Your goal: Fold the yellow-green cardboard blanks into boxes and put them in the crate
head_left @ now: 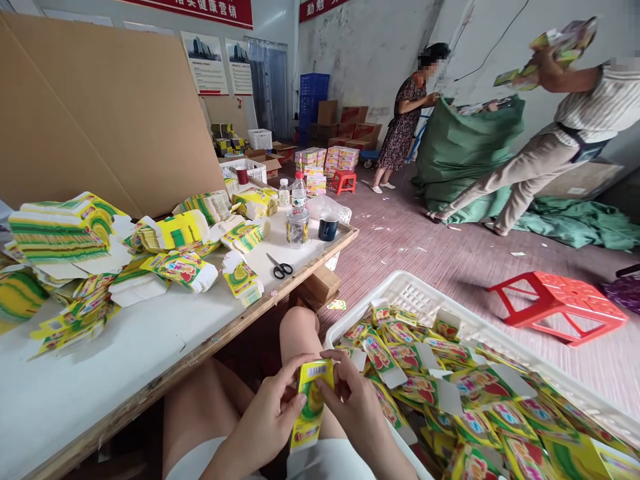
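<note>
Both my hands hold one small yellow-green printed carton (310,405) over my lap, barcode flap at the top. My left hand (270,417) pinches its left edge with thumb and fingers. On the opposite edge my right hand (353,400) has its fingers curled round the top right corner. To my right, a white plastic crate (415,293) holds several folded cartons (450,393) of the same print. On the white table (150,333) to my left lie stacks of flat carton blanks (60,230) and a few folded ones (243,280).
Black scissors (281,268), a glass jar (297,225), a dark cup (329,228) and water bottles (299,189) stand near the table's far corner. A red stool (560,303) lies on the floor. Two other people handle a big green sack (460,153). Large cardboard sheets (110,113) lean behind the table.
</note>
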A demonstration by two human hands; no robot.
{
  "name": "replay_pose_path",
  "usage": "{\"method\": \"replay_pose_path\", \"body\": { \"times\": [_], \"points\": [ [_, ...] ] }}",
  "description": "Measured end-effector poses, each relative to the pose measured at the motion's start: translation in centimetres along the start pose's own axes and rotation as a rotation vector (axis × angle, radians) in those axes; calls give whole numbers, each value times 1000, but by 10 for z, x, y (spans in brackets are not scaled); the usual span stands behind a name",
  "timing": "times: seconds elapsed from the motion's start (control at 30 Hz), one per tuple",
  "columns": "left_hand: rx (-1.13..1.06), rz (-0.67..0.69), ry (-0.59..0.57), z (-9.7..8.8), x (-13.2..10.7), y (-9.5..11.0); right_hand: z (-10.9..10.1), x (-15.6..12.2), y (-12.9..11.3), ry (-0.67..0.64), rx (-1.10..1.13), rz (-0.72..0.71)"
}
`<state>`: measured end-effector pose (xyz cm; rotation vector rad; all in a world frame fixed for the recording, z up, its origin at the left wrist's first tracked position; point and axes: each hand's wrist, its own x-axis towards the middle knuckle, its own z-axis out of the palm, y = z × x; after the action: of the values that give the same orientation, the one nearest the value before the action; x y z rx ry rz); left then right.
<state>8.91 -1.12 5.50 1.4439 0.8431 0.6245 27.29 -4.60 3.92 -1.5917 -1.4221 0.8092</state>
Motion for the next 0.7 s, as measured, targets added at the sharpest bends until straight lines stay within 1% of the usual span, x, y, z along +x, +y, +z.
{"method": "replay_pose_path", "body": {
  "times": [0.07, 0.2, 0.33, 0.5, 0.57, 0.63, 0.7],
  "points": [
    [-31, 9, -15, -1, 0, 0, 2, 0, 1, 4, -15, -18],
    [-109, -1, -54, 1, 0, 0, 3, 0, -1, -51, -25, -4],
    [-112, 10, -21, 2, 2, 2, 2, 2, -4, -13, -81, 47],
    [-155, -22, 30, -2, 6, 9, -8, 2, -5, -9, 91, -82],
    [-154, -32, 35, 1, 7, 9, -8, 1, -5, -8, 187, -71],
    [-153, -18, 23, 7, 7, 7, -5, 0, -5, -3, 283, -33],
    [-137, 7, 4, 13, 8, 6, -7, -1, -6, 26, 317, -18]
  ]
}}
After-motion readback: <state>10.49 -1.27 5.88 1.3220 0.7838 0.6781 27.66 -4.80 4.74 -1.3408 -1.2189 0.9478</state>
